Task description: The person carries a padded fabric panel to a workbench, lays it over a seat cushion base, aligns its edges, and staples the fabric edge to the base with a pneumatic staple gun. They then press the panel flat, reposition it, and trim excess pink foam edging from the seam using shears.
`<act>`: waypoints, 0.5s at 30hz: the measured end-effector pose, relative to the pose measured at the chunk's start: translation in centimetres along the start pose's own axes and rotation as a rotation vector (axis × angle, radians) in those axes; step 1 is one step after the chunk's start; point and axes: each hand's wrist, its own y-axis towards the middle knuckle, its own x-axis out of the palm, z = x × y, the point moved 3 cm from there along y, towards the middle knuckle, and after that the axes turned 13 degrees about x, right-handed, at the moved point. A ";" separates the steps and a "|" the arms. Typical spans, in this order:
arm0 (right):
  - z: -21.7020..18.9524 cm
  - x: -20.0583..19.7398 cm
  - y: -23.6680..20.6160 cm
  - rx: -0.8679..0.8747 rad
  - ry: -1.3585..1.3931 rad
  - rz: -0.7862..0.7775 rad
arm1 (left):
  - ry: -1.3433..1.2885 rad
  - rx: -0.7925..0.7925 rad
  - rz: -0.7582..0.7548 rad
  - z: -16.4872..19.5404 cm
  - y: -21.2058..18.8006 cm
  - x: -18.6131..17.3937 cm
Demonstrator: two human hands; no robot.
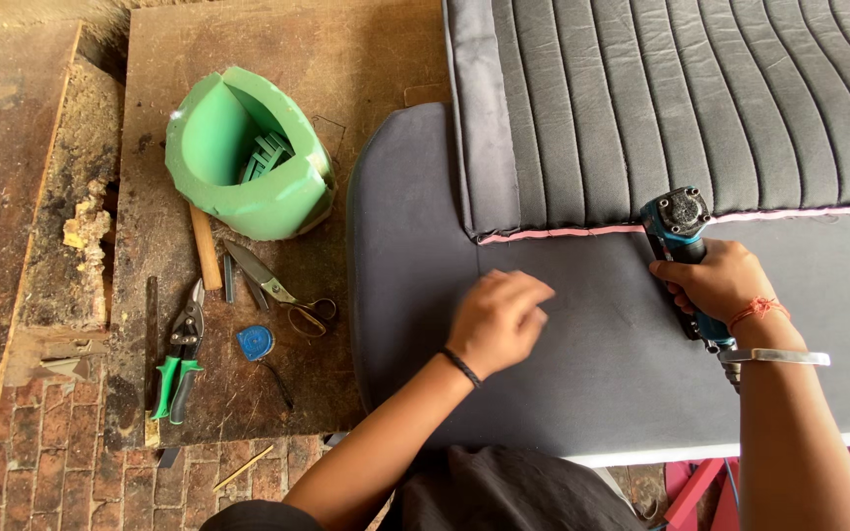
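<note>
My right hand (718,285) grips a blue and black pneumatic staple gun (679,228), its head pressed at the pink-piped edge (563,233) of a dark grey ribbed seat cover (681,98). My left hand (499,320) rests with curled fingers on the plain dark fabric panel (415,295) below the cover, holding nothing that I can see. A black band sits on my left wrist; a red thread and a metal bangle are on my right.
On a wooden board (346,59) to the left lie a green foam block (248,157), scissors (277,285), green-handled snips (179,359), a blue tape measure (256,342) and a wooden handle (206,246). Brick floor lies beyond the board.
</note>
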 end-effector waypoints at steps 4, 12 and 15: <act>0.1 -0.6 0.2 -0.009 0.058 -0.059 | 0.527 -0.074 0.019 -2.5 0.2 -2.4; 1.8 -1.6 -0.4 -0.014 0.192 -0.115 | 0.497 0.087 -0.325 0.3 3.1 6.7; 2.3 -2.0 -1.2 -0.053 0.260 -0.113 | 0.460 0.188 -0.367 2.3 5.4 10.8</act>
